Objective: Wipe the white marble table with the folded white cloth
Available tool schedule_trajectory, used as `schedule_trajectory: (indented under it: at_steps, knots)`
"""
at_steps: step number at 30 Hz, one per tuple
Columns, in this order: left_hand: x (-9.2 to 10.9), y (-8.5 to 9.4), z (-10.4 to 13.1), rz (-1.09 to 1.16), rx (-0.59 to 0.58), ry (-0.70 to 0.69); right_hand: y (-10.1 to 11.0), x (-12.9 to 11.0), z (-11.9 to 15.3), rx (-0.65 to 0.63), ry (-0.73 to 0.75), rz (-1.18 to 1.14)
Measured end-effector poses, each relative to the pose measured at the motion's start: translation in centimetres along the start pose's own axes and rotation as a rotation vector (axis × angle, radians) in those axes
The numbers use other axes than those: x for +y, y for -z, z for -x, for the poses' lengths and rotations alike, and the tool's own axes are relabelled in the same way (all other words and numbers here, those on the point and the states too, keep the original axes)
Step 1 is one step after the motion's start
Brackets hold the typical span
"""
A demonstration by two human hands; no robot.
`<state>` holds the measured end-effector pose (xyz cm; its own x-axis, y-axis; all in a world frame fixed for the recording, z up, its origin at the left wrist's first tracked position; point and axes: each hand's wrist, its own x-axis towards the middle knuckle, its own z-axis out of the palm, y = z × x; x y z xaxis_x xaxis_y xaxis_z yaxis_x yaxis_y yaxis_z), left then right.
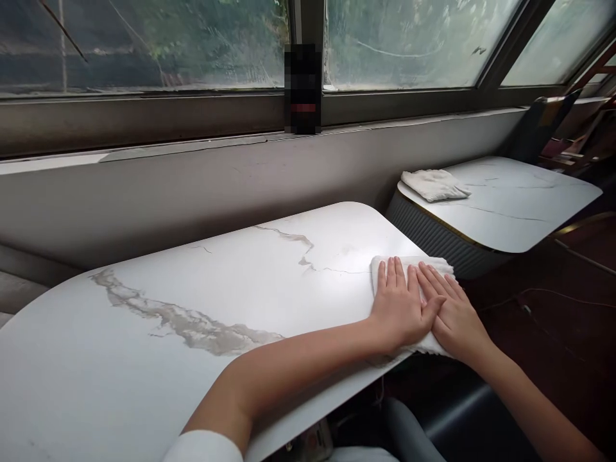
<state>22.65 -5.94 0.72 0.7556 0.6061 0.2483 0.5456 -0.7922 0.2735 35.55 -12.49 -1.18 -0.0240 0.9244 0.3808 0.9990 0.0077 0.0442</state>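
A folded white cloth (pixel 436 346) lies at the right edge of a white marble-patterned table (pixel 269 276). My left hand (pixel 399 308) rests flat on the cloth, fingers stretched out toward the window side. Beside it, my right hand (pixel 452 314) also presses flat on the cloth, and the left thumb overlaps it. Part of the cloth juts past the table edge. Both palms cover much of the cloth's middle.
A second marble-patterned table (pixel 524 205) with a ribbed grey base stands to the right, bearing another folded white cloth (pixel 436 185). A low wall (pixel 192 186) with windows runs along the far side. A dark chair (pixel 541 128) stands behind the second table.
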Motion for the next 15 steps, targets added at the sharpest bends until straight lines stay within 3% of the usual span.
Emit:
schedule_trajectory:
  at_steps: [4, 8, 11, 15]
  knots:
    - [-0.4, -0.2, 0.0, 0.006, 0.026, 0.015, -0.1, -0.5, -0.5, -0.038, -0.035, 0.047]
    - [-1.7, -0.2, -1.1, -0.01, 0.047, 0.045, -0.7, -0.6, -2.6, -0.093, -0.052, 0.038]
    - [-4.0, 0.0, -2.7, -0.031, 0.05, 0.097, -1.8, -0.7, -5.8, -0.139, -0.063, -0.004]
    - [-8.7, 0.4, -5.9, -0.052, 0.058, 0.175, -4.2, -1.1, -12.0, -0.162, -0.063, -0.078]
